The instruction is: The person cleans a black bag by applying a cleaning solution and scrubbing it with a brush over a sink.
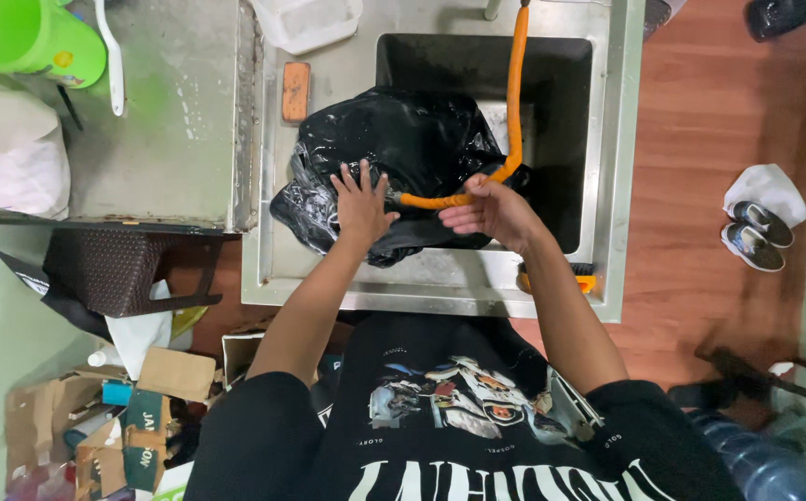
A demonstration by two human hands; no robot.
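A crumpled black plastic bag [403, 148] lies over the left edge of a steel sink [607, 186]. My left hand [361, 206] rests flat on the bag with fingers spread. My right hand [486, 211] grips an orange hose [514, 83] near its end. The hose comes down from the top of the sink and bends left across the bag toward my left hand. The hose tip sits between my two hands.
An orange block [295, 91] and a white container [310, 20] lie on the sink's rim. A green bucket [27, 37] stands on the left counter. A dark stool [115, 269], cardboard boxes [134, 408], shoes [755, 234] and a blue water jug [765, 464] are on the floor.
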